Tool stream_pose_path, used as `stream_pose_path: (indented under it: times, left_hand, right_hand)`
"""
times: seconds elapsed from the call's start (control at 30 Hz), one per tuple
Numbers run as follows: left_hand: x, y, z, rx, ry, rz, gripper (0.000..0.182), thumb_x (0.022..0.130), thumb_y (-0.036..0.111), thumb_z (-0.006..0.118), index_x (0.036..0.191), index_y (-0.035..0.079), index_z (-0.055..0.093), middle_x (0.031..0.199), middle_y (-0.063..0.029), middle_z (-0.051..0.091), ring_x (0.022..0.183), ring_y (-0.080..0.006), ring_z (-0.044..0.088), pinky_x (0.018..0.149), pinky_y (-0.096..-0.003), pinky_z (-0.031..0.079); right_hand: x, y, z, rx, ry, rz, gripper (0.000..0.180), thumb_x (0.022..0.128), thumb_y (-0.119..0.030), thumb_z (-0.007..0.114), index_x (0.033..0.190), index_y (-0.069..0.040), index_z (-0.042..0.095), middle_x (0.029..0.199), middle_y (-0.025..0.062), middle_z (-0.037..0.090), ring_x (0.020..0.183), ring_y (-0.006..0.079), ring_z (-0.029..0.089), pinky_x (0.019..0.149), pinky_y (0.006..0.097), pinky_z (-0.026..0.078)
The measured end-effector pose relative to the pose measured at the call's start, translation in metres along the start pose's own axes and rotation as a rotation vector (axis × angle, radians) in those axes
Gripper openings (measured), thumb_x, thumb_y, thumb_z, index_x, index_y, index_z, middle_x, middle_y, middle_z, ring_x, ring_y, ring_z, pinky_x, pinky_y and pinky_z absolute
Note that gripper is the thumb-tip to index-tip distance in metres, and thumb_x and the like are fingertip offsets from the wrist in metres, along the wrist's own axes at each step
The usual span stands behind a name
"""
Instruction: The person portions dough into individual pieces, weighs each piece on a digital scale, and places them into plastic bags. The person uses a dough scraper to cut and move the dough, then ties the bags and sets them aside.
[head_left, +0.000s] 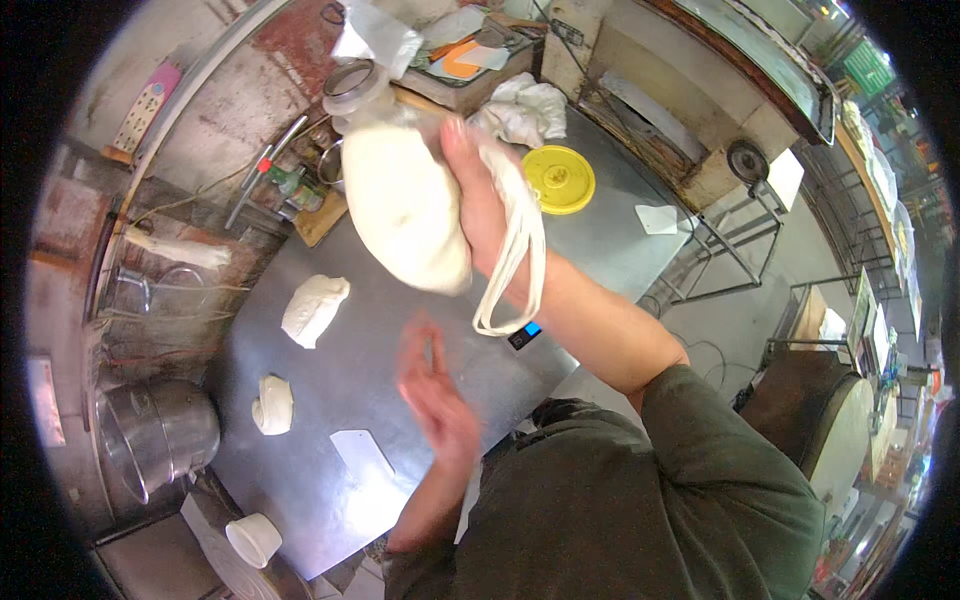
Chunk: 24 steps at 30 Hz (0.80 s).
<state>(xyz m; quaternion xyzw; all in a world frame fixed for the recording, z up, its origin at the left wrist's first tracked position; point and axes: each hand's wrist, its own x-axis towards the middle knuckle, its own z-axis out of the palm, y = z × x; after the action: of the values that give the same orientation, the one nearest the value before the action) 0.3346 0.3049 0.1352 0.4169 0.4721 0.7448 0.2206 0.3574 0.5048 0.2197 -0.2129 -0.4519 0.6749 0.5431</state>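
Observation:
My right hand (484, 202) is raised over the metal table (360, 382), gripping a large smooth oval lump of pale dough (405, 206). Cream looped strands (517, 262) hang beside its wrist; whether they are dough or cord I cannot tell. My left hand (435, 390), blurred, is below the lump, empty, fingers somewhat apart. Two smaller dough pieces, one folded (315, 309) and one curled (274, 405), lie on the table to the left. Near the front edge is a flat white scraper (362, 451). A small black scale with a lit blue display (525, 335) sits under my right forearm.
A yellow round lid (559, 178), white cloths (521, 111) and a white card-like piece (656, 220) are at the far side. A jar (352, 86) and bottles (304, 191) stand by the wall. A steel pot (161, 431) and white tub (254, 540) are at left.

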Motion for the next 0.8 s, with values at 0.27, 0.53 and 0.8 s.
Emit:
stream_pose_path:
  times: [0.27, 0.53, 0.8]
  left_hand:
    - [-0.001, -0.116, -0.030, -0.998, 0.024, -0.809, 0.078, 0.102, 0.068, 0.036, 0.154, 0.011, 0.041, 0.154, -0.0115, 0.048, 0.141, -0.0340, 0.047, 0.116, -0.0501, 0.039]
    - [0.100, -0.185, 0.038, -0.886, -0.033, -0.936, 0.072, 0.106, 0.062, 0.035, 0.154, 0.008, 0.040, 0.153, -0.0147, 0.048, 0.138, -0.0324, 0.049, 0.114, -0.0488, 0.041]
    - [0.165, -0.097, 0.051, -0.286, -0.327, -0.532, 0.076, 0.100, 0.067, 0.046, 0.149, 0.008, 0.047, 0.156, -0.0108, 0.045, 0.146, -0.0323, 0.037, 0.118, -0.0549, 0.031]
  right_hand:
    - [-0.114, 0.124, -0.092, -0.090, 0.030, 0.547, 0.046, 0.109, -0.043, 0.048, 0.120, -0.003, 0.068, 0.106, 0.0072, 0.072, 0.094, 0.0154, 0.066, 0.083, 0.0312, 0.053]
    - [-0.015, 0.115, -0.168, -0.488, 0.051, 0.172, 0.040, 0.103, -0.032, 0.062, 0.127, 0.000, 0.064, 0.114, 0.0065, 0.069, 0.105, 0.0146, 0.063, 0.089, 0.0288, 0.052]
    - [0.067, 0.122, -0.203, -0.521, 0.180, 0.060, 0.077, 0.089, -0.026, 0.079, 0.151, 0.002, 0.043, 0.138, 0.0173, 0.060, 0.120, 0.0252, 0.062, 0.104, 0.0357, 0.048]
